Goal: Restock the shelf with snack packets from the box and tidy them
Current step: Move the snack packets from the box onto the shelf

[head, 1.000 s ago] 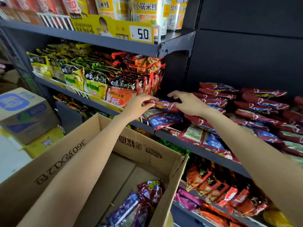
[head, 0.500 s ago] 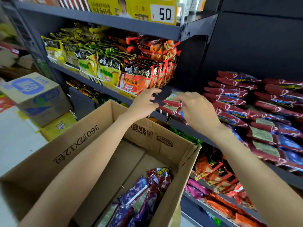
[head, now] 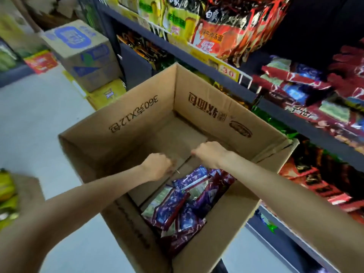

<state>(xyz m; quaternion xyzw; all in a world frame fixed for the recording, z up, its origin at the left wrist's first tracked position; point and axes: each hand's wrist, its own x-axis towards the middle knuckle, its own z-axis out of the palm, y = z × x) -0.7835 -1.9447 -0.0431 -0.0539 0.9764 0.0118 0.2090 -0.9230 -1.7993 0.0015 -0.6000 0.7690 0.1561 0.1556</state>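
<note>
The fingers of the left hand (head: pixel 157 167) and right hand (head: pixel 209 154) are curled and blurred by motion over the box (head: pixel 141 115); whether anything is pinched cannot be told. Purple and red packets (head: pixel 183 203) are heaped in the near right corner of the box, their print unreadable. "360克X12包" is printed upside down inside the box wall. On the shelf (head: pixel 291 119) beyond, more packets are stacked, cut off at the frame edge; a tag (head: pixel 228 72) is marked "30".

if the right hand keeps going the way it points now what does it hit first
The right hand hangs inside the cardboard box, fingers turned down and left. Straight on it would likely meet the bare box floor just beyond the snack packets, though blur leaves depth uncertain.
</note>
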